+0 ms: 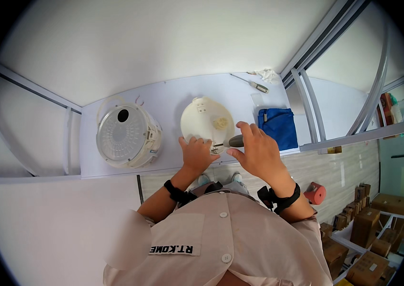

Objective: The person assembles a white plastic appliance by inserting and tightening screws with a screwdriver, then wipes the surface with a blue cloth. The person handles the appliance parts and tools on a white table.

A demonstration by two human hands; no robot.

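A cream plastic cover [193, 120], rounded like an appliance lid, lies on the table with its inside facing up. A small heap of pale yellowish bits [220, 123] rests inside it. My left hand [197, 155] grips the cover's near rim, fingers over the edge. My right hand [260, 153] is closed round the grey handle of a screwdriver [235, 141]. Its shaft points left to the cover's near edge, close to my left fingertips; the exact contact of the tip is too small to tell. To the left sits a round white appliance body [123, 136], its metal base with a dark oval hole facing up.
A second screwdriver [254, 84] lies at the table's back right, beside crumpled white tissue [268, 75]. A blue cloth pouch [278, 127] lies at the right edge. Metal rails [307, 105] bound that side. On the floor are a red roll [315, 193] and cardboard boxes [366, 226].
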